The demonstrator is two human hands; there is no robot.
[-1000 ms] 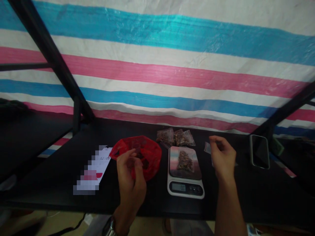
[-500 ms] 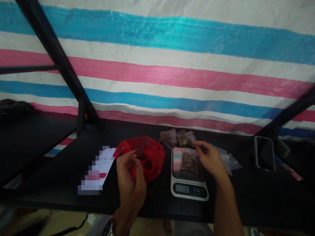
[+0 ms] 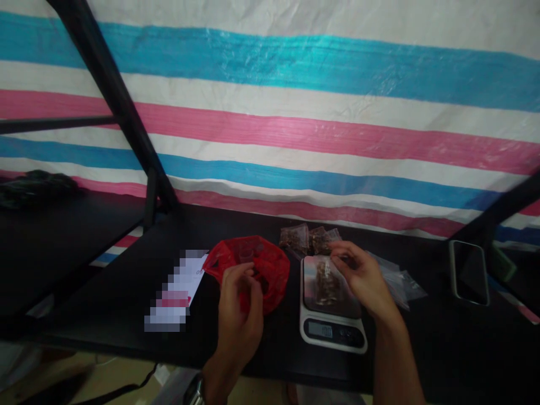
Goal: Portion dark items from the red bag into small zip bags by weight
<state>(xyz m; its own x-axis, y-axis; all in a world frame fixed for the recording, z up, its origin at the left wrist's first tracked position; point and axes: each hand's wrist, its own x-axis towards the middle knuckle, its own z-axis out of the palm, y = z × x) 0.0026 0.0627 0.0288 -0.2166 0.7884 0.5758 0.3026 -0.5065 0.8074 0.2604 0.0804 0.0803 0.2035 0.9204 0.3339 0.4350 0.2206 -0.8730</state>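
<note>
My left hand (image 3: 240, 306) hovers at the near side of a red plastic bag (image 3: 276, 270), fingers half curled, the thumb apart from them and nothing visible between. Inside the bag's mouth is a small clear cup (image 3: 246, 254). A white kitchen scale (image 3: 312, 337) reads about 10.0. On its plate lies a small clear zip bag (image 3: 327, 284) of brown dried bits. My right hand (image 3: 363, 275) pinches at that bag's upper edge, thumb and fingertips together. Behind the scale are several filled zip bags (image 3: 295, 239).
Flat clear bags (image 3: 399, 281) lie right of the scale. Farther right is a phone (image 3: 469, 273) by a black frame bar. A white sheet or screen (image 3: 175, 298), partly pixelated, lies left of the red bag. A striped tarp (image 3: 295, 129) hangs behind the black table (image 3: 126, 281).
The zip bag on the scale looks narrower and shinier, its upper edge at my right fingers. My left hand has shifted slightly toward the bag's middle. The whole view has moved a little.
</note>
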